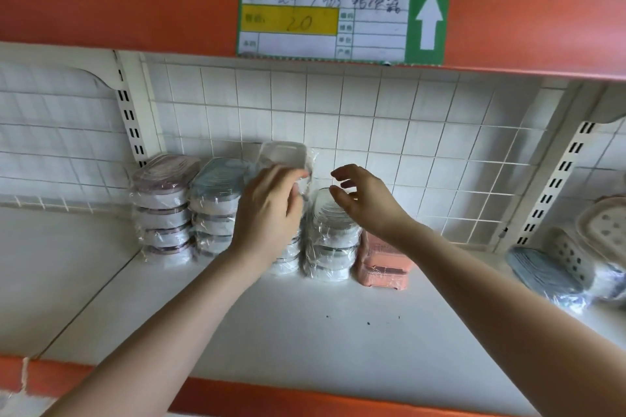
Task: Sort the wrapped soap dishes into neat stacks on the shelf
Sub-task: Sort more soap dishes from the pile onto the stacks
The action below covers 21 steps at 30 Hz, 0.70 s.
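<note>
White shelf (305,332) carrying four stacks of wrapped soap dishes along the tiled back wall: pink-rimmed stack (162,210), blue-topped stack (215,206), a third stack (288,257) mostly hidden behind the left hand (267,210), then a fourth stack (333,237), with a pink dish (382,261) just beside it. Loose dishes (576,257) lying well apart at far right. Clear wrapped dish (284,156) tilted up above the third stack, gripped at its lower edge by left fingers (298,179). Right hand (366,200) released, fingers spread, hovering over the fourth stack, holding nothing. Best lowered flat, edges squared with the dishes below, steadied from the right.
</note>
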Tool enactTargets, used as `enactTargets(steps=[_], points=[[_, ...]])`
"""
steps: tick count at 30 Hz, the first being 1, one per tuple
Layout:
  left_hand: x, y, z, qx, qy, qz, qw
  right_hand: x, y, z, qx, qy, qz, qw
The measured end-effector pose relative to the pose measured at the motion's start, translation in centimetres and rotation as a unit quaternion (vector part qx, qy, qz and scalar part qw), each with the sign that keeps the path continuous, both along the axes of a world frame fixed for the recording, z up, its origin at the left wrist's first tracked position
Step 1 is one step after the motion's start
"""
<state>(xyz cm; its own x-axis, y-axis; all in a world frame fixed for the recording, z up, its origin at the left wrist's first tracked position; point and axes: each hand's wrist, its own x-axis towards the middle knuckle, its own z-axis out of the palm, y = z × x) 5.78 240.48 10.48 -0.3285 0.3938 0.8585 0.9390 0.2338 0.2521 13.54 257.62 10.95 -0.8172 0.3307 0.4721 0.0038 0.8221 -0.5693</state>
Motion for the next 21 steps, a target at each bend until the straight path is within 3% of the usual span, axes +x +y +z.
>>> enactTargets(steps=[5, 10, 14, 21], points=[[4.9, 4.4, -1.1, -0.058, 0.005, -0.092, 0.994, 4.9, 3.2, -1.4, 0.049, -0.020, -0.057, 0.997], [9.0, 9.8, -2.6, -0.150, -0.025, -0.101, 0.983, 12.0, 7.2, -2.2, 0.091, -0.059, -0.140, 0.984], [12.3, 14.6, -3.9, -0.226, -0.055, -0.117, 0.966, 18.0, 10.3, -2.8, 0.089, -0.072, -0.199, 0.973], [20.1, 21.3, -5.0, -0.272, -0.081, -0.164, 0.945, 27.5, 14.4, -4.0, 0.070, -0.077, -0.257, 0.961]])
